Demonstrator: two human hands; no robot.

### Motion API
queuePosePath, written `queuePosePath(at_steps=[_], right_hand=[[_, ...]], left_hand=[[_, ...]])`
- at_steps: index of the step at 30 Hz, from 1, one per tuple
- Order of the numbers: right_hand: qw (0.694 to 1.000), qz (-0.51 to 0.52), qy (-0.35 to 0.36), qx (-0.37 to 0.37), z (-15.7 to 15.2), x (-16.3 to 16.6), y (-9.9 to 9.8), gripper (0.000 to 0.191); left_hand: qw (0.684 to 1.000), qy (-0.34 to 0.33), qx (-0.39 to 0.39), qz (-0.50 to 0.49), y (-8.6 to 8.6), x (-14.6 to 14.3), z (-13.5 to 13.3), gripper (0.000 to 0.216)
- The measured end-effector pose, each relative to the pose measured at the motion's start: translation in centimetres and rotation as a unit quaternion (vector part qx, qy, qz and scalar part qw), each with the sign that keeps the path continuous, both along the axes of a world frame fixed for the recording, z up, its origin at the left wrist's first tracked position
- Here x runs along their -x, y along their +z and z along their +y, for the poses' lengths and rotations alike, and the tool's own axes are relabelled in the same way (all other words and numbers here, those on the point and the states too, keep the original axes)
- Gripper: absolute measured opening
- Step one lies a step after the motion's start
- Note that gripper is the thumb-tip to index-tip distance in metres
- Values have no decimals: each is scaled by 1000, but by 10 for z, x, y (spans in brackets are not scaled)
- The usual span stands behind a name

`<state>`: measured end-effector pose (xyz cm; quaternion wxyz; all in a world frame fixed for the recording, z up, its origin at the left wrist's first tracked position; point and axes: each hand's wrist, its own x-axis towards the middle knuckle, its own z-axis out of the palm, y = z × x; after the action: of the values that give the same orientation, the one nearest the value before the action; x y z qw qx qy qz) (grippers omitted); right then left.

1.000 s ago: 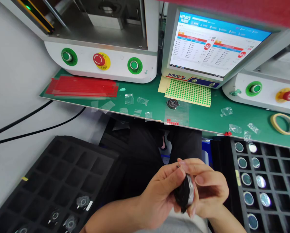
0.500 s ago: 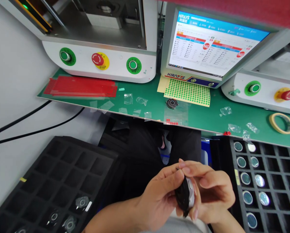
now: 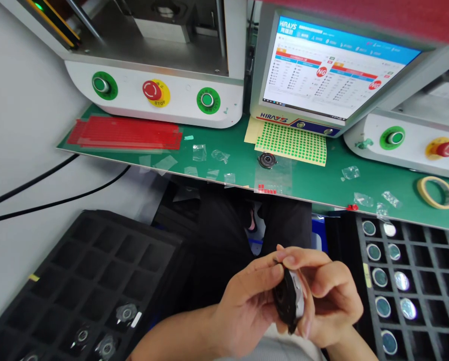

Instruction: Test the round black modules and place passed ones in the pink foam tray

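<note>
Between my hands, above my lap, is a round black and silver watch case [image 3: 289, 297], held on edge. My left hand [image 3: 243, 301] grips its left side, with the thumb on the upper rim. From the right, my right hand [image 3: 331, 293] pinches the top edge with thumb and forefinger, and its other fingers lie behind the case. Part of the case is hidden by my fingers. Another round dark watch part [image 3: 267, 160] lies on a clear plastic bag [image 3: 282, 175] on the green bench.
A black tray [image 3: 107, 250] with several watch parts is at left; another black tray [image 3: 427, 281] with round glassy pieces is at right. On the bench [image 3: 232, 143] lie red strips [image 3: 126, 133], a green-dot sticker sheet [image 3: 292, 143] and a tape roll [image 3: 436, 192]. Behind stands a monitor [image 3: 337, 65].
The watch case has turned slightly in my hands, showing more of its dark face. Both hands keep their hold and have barely moved.
</note>
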<state>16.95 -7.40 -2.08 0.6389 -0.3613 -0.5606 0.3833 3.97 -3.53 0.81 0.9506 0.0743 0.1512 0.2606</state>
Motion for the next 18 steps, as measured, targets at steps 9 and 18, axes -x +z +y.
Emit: queuePosePath(at_steps=[9,18], right_hand=[[999,-35,-23,-17,0,6,-6,33],[993,-74,-82,51,13,-14,-9,36]], left_hand=[[996,25,69,49,0,0,0,28],[870,0,-367,328,-28,-4,61,54]])
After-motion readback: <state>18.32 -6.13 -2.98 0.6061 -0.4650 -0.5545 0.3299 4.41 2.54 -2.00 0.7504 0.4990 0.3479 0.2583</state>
